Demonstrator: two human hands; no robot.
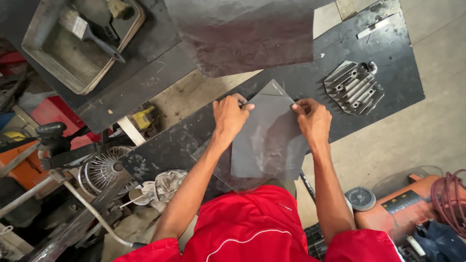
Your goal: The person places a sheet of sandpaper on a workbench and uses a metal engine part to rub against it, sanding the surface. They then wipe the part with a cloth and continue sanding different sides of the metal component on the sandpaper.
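Hands at a dark grey sheet (269, 140), seen from above. Left hand (229, 116) closed on the sheet's upper left edge, fingers curled, thumb pointing right. Right hand (313, 119) pinching the upper right edge, fingers bent over the top. Sheet flat on the black counter (388, 92), folded at its top corner, lower edge just above the red shirt (252, 223).

Finned grey metal cover (353, 87) on the counter, right of the hands and apart from them. Pale flat strip (377, 25) near the counter's far corner. Larger dark sheet (242, 34) at top centre, overlapping the counter's far edge.

Upper left: shallow metal tray (39, 53) on a second dark surface, holding a paintbrush (85, 31) with grey handle.

Lower left: round wire fan guard (104, 167), crumpled grey rag (165, 187), small yellow object (143, 118) on the floor between the two surfaces.

Lower right: orange machine (403, 208) bearing a dark rectangular label with yellow edge, printed text too small to tell; coiled reddish hose (451, 199) beside it; grey disc (360, 198) to its left.
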